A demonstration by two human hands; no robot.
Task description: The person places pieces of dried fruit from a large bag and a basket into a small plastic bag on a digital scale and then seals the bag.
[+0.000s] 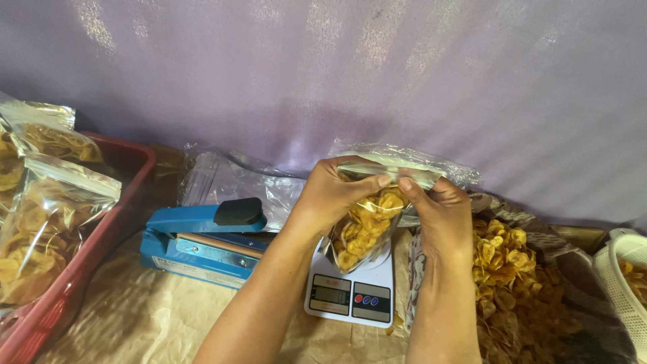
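A clear plastic bag of yellow chips (pixel 367 226) is held up just above a small white kitchen scale (pixel 350 293). My left hand (pixel 330 192) pinches the bag's top edge from the left. My right hand (pixel 438 209) pinches the same edge from the right, the two thumbs almost meeting. The bag is partly filled and hangs between my hands, hiding the scale's platform. Whether its bottom touches the scale cannot be told.
A blue heat sealer with a black knob (pixel 202 239) lies left of the scale. A red crate (pixel 81 249) at far left holds sealed chip bags (pixel 40 229). A loose heap of chips (pixel 519 283) lies at right, beside a white basket (pixel 623 269). Empty clear bags (pixel 229 178) lie behind.
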